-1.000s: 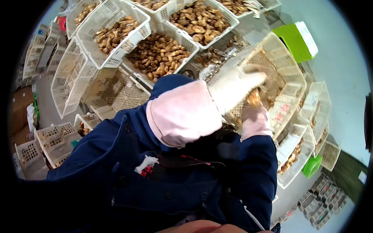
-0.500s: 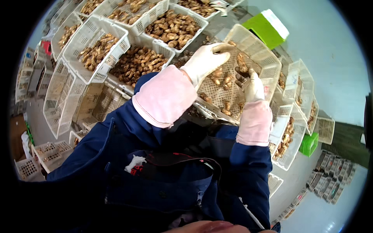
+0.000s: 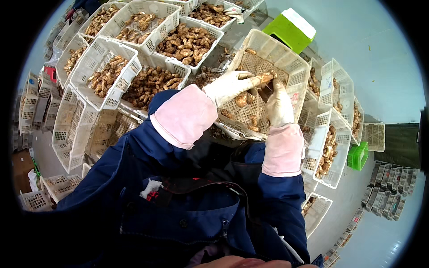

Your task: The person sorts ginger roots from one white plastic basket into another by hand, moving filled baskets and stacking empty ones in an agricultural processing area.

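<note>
Your gloved left hand point(image 3: 229, 88) and right hand point(image 3: 279, 105) both pinch a knobbly brown tuber-like piece point(image 3: 267, 77), between their fingertips. Mesh crate point(image 3: 292, 58) below them; filled crates point(image 3: 118, 94) left, green box point(image 3: 288, 33) beyond, pale blue wall point(image 3: 362, 44) right.

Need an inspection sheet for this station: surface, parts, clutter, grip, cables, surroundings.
Surface: open latticed pale crate, brown-stained floor.
Job's things: knobbly brown lifted piece above the crate; several loose pieces inside it.
Clutter: heaped brown pieces in neighbouring white crates; white glove-like item over a far crate's edge.
Grip: left hand and right hand, both gloved, meet at the lifted piece; exact hold unclear.
Cables: nothing seen.
Surroundings: green box with white top; bright green basket at right.
</note>
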`<control>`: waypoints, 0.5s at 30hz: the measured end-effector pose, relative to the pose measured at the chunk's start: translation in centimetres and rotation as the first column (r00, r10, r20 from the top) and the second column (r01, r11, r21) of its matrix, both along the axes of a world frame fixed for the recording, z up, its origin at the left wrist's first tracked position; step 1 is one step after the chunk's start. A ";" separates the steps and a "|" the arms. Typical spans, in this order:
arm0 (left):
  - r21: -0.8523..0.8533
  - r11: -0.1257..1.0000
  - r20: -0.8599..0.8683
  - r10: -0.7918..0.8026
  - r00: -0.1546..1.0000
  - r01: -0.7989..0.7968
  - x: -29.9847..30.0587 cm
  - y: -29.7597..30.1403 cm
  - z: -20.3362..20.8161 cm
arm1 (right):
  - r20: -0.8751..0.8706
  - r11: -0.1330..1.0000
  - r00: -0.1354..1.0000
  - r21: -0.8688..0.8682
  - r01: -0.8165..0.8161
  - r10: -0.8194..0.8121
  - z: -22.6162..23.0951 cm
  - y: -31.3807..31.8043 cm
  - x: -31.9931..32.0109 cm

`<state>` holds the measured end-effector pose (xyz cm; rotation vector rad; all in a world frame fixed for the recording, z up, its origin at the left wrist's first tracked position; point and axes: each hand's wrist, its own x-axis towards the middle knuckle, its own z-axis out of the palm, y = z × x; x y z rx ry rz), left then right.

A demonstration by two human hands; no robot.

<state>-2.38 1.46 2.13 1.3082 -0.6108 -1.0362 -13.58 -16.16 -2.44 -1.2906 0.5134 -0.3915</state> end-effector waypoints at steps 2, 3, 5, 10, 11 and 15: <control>-0.064 0.998 -0.200 0.002 0.980 -0.015 -0.6 0.1 -0.6 | 0.097 0.996 0.991 -0.004 -0.090 0.090 0.5 2.0 1.0; -0.075 0.997 -0.224 -0.017 0.974 0.000 -0.4 0.3 -1.1 | 0.158 0.930 0.960 0.254 -0.267 0.233 2.6 3.5 0.9; -0.159 0.987 -0.155 -0.061 0.986 0.036 -0.7 0.3 -0.3 | 0.093 0.978 0.988 0.156 -0.138 0.124 3.2 3.7 0.4; -0.152 0.988 -0.260 -0.056 0.964 0.016 -1.1 -0.2 0.0 | 0.060 0.997 0.997 0.058 -0.056 0.052 4.2 4.3 0.8; -0.139 0.990 -0.257 -0.029 0.966 -0.007 -1.1 -0.3 -0.4 | 0.028 0.993 0.993 0.021 -0.118 0.117 4.3 4.2 0.4; -0.167 0.983 -0.371 0.008 0.929 -0.075 -0.9 -0.1 -0.9 | 0.121 0.959 0.989 0.263 -0.109 0.079 4.2 4.9 0.6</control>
